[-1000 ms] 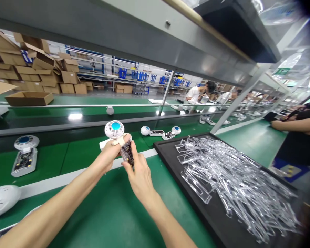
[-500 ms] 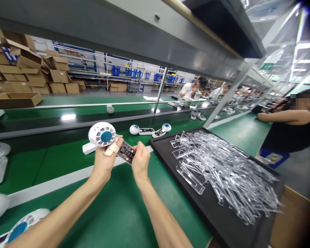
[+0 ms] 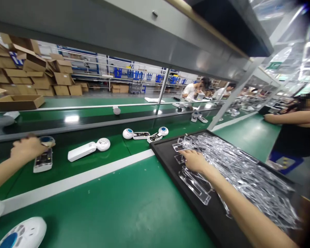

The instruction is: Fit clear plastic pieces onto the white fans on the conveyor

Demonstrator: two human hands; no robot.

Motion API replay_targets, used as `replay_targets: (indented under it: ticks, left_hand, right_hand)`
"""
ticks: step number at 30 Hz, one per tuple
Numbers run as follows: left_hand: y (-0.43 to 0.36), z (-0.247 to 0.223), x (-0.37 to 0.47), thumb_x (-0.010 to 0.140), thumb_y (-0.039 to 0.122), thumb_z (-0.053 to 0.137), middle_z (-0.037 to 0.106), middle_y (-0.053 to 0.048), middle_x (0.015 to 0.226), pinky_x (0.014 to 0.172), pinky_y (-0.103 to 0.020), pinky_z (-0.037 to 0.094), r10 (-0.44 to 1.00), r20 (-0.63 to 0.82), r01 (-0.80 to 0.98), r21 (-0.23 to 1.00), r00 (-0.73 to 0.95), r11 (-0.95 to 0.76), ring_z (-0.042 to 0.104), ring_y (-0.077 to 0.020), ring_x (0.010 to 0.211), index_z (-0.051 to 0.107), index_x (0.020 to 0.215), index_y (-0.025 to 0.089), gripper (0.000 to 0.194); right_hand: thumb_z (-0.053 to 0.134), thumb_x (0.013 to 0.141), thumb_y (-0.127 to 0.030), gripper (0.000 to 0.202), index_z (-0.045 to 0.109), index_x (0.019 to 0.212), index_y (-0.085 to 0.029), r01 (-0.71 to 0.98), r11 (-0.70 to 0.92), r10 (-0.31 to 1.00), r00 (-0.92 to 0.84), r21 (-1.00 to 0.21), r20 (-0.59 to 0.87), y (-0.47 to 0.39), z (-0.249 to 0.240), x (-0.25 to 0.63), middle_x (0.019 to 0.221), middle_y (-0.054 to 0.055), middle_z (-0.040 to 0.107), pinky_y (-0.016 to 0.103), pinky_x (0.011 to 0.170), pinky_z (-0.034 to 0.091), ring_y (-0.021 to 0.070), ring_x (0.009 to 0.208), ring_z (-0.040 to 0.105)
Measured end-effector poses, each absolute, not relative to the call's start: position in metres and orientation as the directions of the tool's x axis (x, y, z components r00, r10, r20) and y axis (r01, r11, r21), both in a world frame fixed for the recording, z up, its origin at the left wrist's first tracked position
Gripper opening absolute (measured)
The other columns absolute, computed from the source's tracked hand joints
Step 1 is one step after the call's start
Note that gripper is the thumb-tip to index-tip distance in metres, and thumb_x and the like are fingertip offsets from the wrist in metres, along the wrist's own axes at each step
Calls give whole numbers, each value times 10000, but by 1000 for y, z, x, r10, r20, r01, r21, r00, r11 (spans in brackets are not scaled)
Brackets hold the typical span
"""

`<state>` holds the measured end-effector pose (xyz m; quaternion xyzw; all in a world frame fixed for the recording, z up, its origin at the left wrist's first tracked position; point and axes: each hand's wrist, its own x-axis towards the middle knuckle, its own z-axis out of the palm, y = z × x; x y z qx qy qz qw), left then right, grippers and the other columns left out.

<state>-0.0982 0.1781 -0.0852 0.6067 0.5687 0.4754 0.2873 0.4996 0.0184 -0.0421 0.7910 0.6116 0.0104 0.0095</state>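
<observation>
L hand (image 3: 26, 148) is at far left, over the head of a fan (image 3: 43, 161) lying board up; fingers curled & blurred, can't tell if they grip or just touch. R hand (image 3: 193, 160) is at the left end of the clear pcs (image 3: 243, 168), heaped in the black tray (image 3: 167, 172) on the right; fingers partly stretched, tips among the pcs, can't tell if one's pinched. Step in hand looks like a 2-handed pick, fan w/ L, clear pc w/ R. Next move prob. calls for freeing a single pc w/o dragging others, plus a firm hold on the fan. White fan (image 3: 82, 151) lies beyond the white strip (image 3: 80, 175); another fan (image 3: 28, 232) is on the tabletop (image 3: 113, 199), near left
</observation>
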Motion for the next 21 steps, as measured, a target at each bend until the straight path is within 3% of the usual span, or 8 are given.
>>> replay_targets:
  ticks: [2,3,5,7,11,14,18,21]
  left_hand:
    - [165,-76,-62,586,549,757,697,-109,932,884,-618,419,853,487,751,631,-187,-195,452,-525,1211,573,1072,263,593]
    - [159,-71,-37,653,613,665,657,-160,1094,948,-640,355,861,494,819,538,-117,-198,379,-537,1268,546,1180,222,667]
    - [154,-65,15,738,644,542,543,-226,1300,978,-539,383,963,220,852,465,153,-242,442,-469,1254,454,1337,151,781]
    - [157,-65,56,706,622,577,562,-211,1278,923,-463,430,964,54,876,408,259,-258,544,-411,1161,452,1370,186,804]
    - [166,-75,79,549,461,717,572,-229,1232,863,-475,420,961,-119,947,238,249,-216,601,-422,1027,471,1362,222,883]
    - [165,-80,62,580,477,680,590,-255,1195,836,-472,420,976,-102,963,214,192,-167,584,-435,1040,440,1358,171,870]
    - [154,-76,39,672,501,600,635,-210,1130,829,-459,421,985,-48,965,212,168,-154,585,-412,1032,488,1266,184,682]
    - [144,-63,31,610,490,698,665,-145,1037,831,-443,428,994,69,875,471,88,-110,603,-388,986,532,1192,224,661]
  right_hand:
    - [493,767,3,502,643,1201,-200,974,-197,979,201,112,-31,16,-48,503,1230,140,623,396,953,377,265,1167,543]
    - [486,786,-7,473,651,1189,-192,974,-175,983,182,146,-35,15,-49,502,1215,147,632,399,944,382,267,1158,549]
    - [460,827,-33,410,674,1142,-185,969,-148,987,156,196,-26,14,-45,500,1158,143,661,387,915,402,263,1123,574]
    - [406,869,-57,393,681,1118,-187,962,-155,987,158,225,7,12,-36,496,1117,130,683,364,865,432,250,1063,612]
    - [347,931,-151,384,646,1166,-208,951,-201,978,182,234,100,0,-15,478,1154,111,677,332,795,473,233,1026,634]
    - [390,908,-133,337,679,1067,-200,969,-135,981,101,208,164,-11,-16,449,1069,101,702,306,781,475,223,993,630]
    - [387,841,-20,342,689,906,-167,966,239,931,-257,99,258,-25,-44,386,844,96,701,309,718,481,215,816,613]
    - [349,833,17,376,668,950,-145,831,555,760,-491,-32,426,-43,-72,331,827,90,679,324,750,508,203,800,593]
